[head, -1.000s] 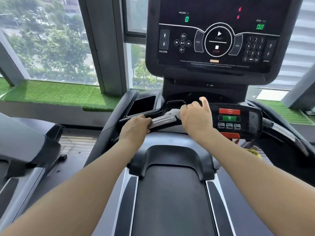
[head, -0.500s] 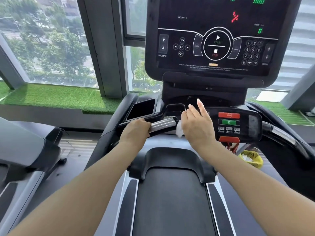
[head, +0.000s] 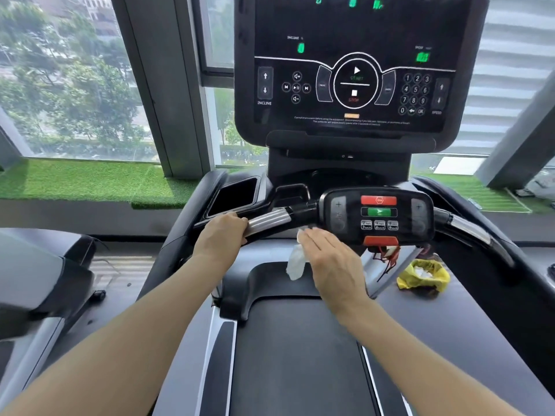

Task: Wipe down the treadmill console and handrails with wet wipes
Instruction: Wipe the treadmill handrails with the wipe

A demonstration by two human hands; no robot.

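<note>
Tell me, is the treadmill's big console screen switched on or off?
On. The console screen shows lit green digits near INCLINE and at top right, with START and STOP markings glowing at its centre.

The control pad point(head: 379, 214) sits between two handrails point(head: 268, 220), below the console point(head: 354, 67).
</note>
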